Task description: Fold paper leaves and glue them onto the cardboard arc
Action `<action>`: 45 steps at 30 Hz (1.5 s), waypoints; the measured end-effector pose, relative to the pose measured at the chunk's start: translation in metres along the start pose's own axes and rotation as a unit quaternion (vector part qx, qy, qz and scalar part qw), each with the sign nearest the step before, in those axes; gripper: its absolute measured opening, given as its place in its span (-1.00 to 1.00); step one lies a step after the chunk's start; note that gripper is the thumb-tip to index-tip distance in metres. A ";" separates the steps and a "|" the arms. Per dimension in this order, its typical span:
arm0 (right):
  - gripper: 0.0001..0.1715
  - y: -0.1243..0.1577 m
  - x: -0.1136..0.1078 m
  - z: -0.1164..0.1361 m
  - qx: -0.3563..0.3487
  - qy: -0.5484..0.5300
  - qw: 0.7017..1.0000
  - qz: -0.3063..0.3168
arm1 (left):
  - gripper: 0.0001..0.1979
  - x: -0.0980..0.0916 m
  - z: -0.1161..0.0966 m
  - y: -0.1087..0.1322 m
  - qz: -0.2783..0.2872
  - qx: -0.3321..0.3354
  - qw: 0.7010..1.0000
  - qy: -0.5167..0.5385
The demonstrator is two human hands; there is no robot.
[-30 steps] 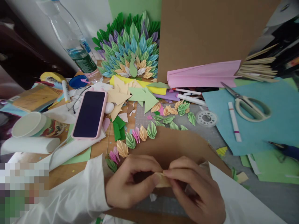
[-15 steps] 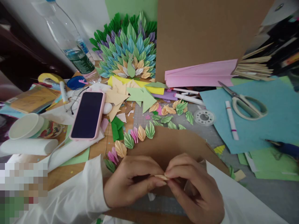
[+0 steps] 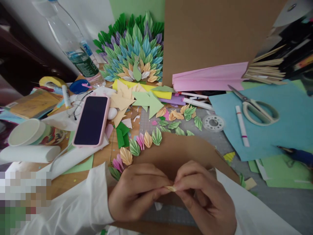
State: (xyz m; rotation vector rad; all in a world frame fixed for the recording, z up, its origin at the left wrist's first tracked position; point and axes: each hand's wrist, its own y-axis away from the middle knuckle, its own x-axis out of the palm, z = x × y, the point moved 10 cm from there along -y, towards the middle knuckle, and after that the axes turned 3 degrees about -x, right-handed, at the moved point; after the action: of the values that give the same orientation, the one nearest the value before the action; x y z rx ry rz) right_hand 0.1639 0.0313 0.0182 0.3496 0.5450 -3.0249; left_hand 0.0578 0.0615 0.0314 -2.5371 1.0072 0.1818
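Between the fingertips of my left hand (image 3: 139, 192) and my right hand (image 3: 205, 195) is a small folded piece of cream paper (image 3: 170, 188). Both hands pinch it, and most of it is hidden by the fingers. Beneath them lies a brown cardboard piece (image 3: 181, 150) with a curved edge. Along its upper left edge runs a row of pleated paper leaves: a green one (image 3: 156, 136), an orange one (image 3: 148, 139), a pink one (image 3: 140, 141) and several more. My left hand is close to the lowest leaves of that row.
Loose pleated leaves (image 3: 180, 131) and a clear tape reel (image 3: 214, 123) lie beyond the cardboard. Scissors (image 3: 261, 112), a white marker (image 3: 242, 126) and pliers (image 3: 297, 155) are at right. A phone (image 3: 92, 120), paper cup (image 3: 25, 132) and bottle (image 3: 81, 60) stand left. A paper peacock (image 3: 137, 70) leans behind.
The fingers have shifted slightly on the folded paper, which has turned a little between them. Both hands stay in about the same place.
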 end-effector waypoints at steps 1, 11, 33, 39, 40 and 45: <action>-0.78 0.000 0.000 -0.002 0.010 -0.007 1.000 -0.003 | -0.80 -0.001 -0.002 0.000 -0.003 0.008 1.000 -0.004; -0.87 0.000 0.005 -0.013 0.056 -0.048 0.997 0.006 | -0.84 -0.001 -0.008 -0.002 -0.003 0.038 0.998 -0.057; -0.93 0.001 0.014 -0.015 0.076 -0.055 0.995 0.035 | -0.82 -0.004 0.017 0.001 -0.031 -0.095 0.994 0.032; -0.86 0.000 -0.007 0.001 -0.023 0.112 0.993 -0.019 | -0.63 -0.001 0.018 0.003 -0.011 -0.105 0.993 0.054; -0.85 -0.001 -0.012 0.007 -0.048 0.136 0.989 -0.032 | -0.55 0.001 0.022 0.003 0.004 -0.122 0.989 0.081; -0.82 0.003 -0.024 0.029 -0.151 0.207 0.965 -0.054 | -0.39 0.028 0.038 0.010 0.114 -0.225 0.937 0.240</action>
State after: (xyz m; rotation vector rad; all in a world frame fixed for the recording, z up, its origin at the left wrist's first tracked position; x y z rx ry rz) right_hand 0.1809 0.0188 0.0490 0.9680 1.0660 -2.9018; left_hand 0.0726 0.0529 -0.0136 -2.9456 1.6072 -0.1798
